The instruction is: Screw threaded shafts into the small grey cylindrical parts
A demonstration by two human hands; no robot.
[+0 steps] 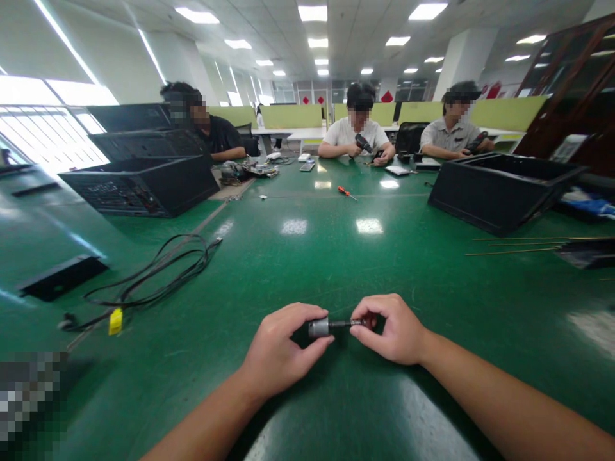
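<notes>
In the head view my left hand (pixel 283 346) is closed round a small grey metal cylinder (pixel 319 328), thumb and fingers on its sides. From the cylinder's right end a thin dark shaft (pixel 340 324) runs level toward my right hand (pixel 391 328). The thumb and fingers of that hand pinch the shaft's far end, where a shiny piece shows in part. Both hands are just above the green tabletop (pixel 307 269), and the cylinder's exact kind is not plain.
Looped black cable (pixel 163 282) with a yellow tag (pixel 116 321) lies left. Black computer cases stand left (pixel 158 186) and right (pixel 500 192). An orange screwdriver (pixel 344 191) lies farther off. Thin brass-coloured rods (pixel 514 250) lie right. Three people sit across, one holding a power drill (pixel 362 142).
</notes>
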